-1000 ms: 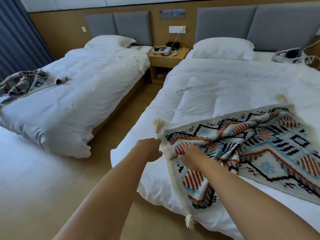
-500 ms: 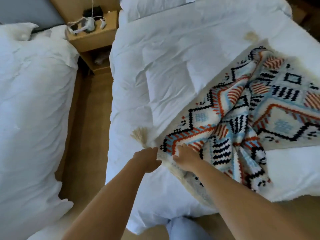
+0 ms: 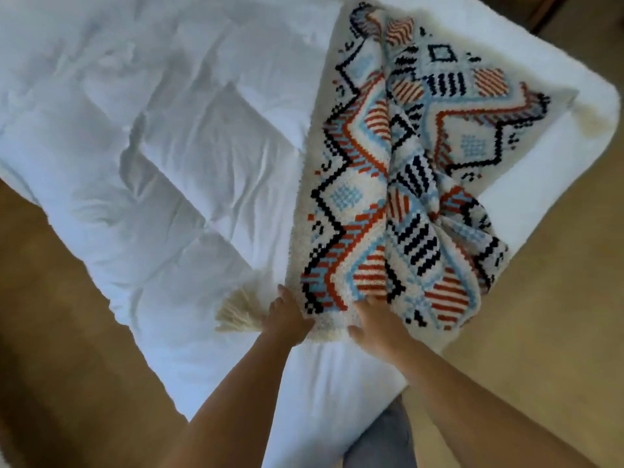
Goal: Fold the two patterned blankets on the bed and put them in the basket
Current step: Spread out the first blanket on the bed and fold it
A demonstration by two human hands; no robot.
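Both hands, left hand (image 3: 287,320) and right hand (image 3: 378,324), pinched the soft, floppy blanket (image 3: 388,184) at its edge near the tassel (image 3: 236,312); corners looked best to hold.

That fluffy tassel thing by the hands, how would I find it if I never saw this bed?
Start at the big bed with the puffy white duvet, then find the woolly blanket with red, blue and black zigzags lying rumpled on it. At the blanket's corner nearest the person, just outside the left hand, sits the cream yarn tassel. It alone is a plain, stringy tuft.
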